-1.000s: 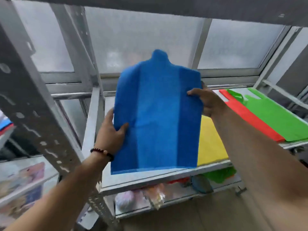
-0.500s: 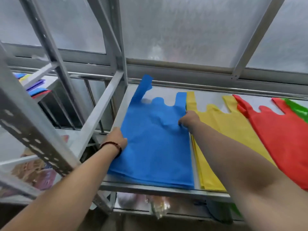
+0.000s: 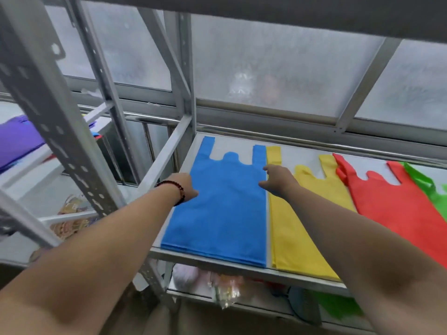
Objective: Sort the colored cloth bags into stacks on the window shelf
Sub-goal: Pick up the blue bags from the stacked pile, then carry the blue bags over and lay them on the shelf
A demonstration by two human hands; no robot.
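I judge the placing step nearly done: the blue bag stack [image 3: 222,204] lies flat on the window shelf [image 3: 217,258], squared to its front edge, between my two hands. My left hand [image 3: 187,187] rests on the stack's left edge, its fingers mostly hidden, so I cannot tell how that grip lies. My right hand [image 3: 275,181] hovers at the stack's right edge with its grip spread and loose, pinching nothing. Just beyond my right hand lies the yellow bag stack [image 3: 312,213], then the red bag stack [image 3: 396,209], then a green bag [image 3: 425,184] at the far edge.

The bags look like thin non-woven cloth, matte and limp, cut vest-style with two strap handles and a scalloped mouth. The shelf is pale sheet metal in a perforated steel frame.

Next I would draw both hands clear and fetch another bag, laying it without ruffling the light top sheets.
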